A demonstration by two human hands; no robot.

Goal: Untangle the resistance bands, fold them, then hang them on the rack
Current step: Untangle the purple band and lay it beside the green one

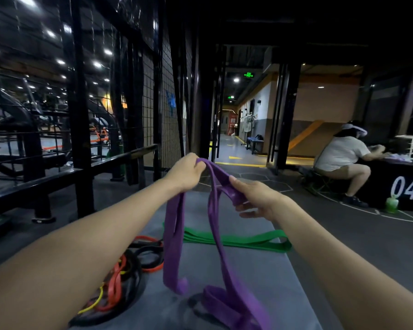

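A grey mat [260,277] runs from 6 o'clock up toward the centre, with black gym floor on both sides. At 9 to 11 o'clock stands a black wire-mesh rack [150,110] behind dark rails. At 3 o'clock a seated person [341,158] in a white shirt leans over a black box marked 04 [405,189].

The purple resistance band [215,246] hangs in long loops from both raised hands at the centre, its lower folds trailing on the mat at 6 o'clock. A green band [236,240] lies flat and folded across the mat just behind it. At 7 o'clock, a tangle of black, red and yellow bands [126,275] sits on the mat's left edge.

The left hand [186,173] has its fingers curled tight over the band's top bend. The right hand [255,196] pinches a strand under the thumb, its fingers otherwise loosely spread.
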